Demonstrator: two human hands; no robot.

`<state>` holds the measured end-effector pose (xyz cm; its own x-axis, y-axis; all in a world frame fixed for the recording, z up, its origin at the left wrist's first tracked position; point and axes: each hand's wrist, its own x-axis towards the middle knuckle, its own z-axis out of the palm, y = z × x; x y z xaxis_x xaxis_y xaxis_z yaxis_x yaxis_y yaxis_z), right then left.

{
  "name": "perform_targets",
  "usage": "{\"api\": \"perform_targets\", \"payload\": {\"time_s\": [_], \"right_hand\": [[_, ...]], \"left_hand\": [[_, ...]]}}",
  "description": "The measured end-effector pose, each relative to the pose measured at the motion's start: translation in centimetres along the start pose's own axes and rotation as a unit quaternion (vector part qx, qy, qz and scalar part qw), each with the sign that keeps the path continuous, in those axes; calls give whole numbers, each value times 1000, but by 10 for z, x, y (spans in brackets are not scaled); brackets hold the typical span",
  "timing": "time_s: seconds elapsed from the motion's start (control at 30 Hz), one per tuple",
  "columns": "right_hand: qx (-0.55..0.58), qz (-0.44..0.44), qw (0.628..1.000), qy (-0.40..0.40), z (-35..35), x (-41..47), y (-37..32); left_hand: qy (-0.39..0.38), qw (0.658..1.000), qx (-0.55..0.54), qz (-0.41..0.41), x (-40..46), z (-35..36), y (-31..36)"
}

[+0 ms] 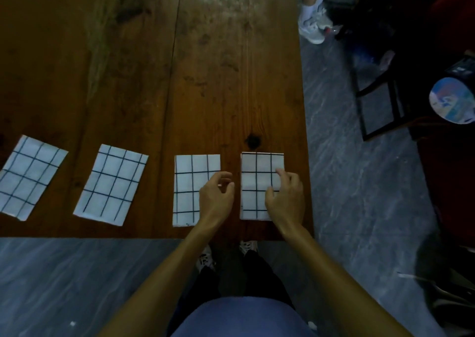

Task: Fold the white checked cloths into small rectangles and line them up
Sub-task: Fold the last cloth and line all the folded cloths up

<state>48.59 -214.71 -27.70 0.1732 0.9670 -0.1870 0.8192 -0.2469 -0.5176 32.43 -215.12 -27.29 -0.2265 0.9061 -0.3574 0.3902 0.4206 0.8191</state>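
Hands first: your right hand [284,197] rests on the rightmost folded cloth [258,182], fingers bent, tips pressing its right side; whether they pinch the fabric I cannot tell. Your left hand [216,199] hovers loosely curled over the gap beside it, holding nothing, overlapping the right edge of the third cloth [191,182].

You seem to be at the lining-up step, squaring this last rectangle against its neighbour. Next, nudge it so its near edge matches the row, then lift off without dragging it.

Further left lie the second cloth [111,183] and the leftmost cloth [29,176], both tilted; they may want straightening.

Mind the edges: the counter [180,79] ends just right of the cloth you hold, and its near edge runs close under the whole row. Open room lies on the far side.
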Motion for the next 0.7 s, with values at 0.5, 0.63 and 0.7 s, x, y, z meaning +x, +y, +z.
{"api": "perform_targets", "payload": {"time_s": [0.5, 0.63, 0.7], "right_hand": [[11, -20, 996, -88, 84, -49, -96], [22, -3, 996, -89, 86, -49, -98], [27, 5, 996, -89, 87, -47, -99]], "left_hand": [[30, 997, 48, -60, -3, -87, -59], [31, 997, 20, -63, 1, -89, -59], [32, 998, 8, -62, 5, -92, -60]]}}
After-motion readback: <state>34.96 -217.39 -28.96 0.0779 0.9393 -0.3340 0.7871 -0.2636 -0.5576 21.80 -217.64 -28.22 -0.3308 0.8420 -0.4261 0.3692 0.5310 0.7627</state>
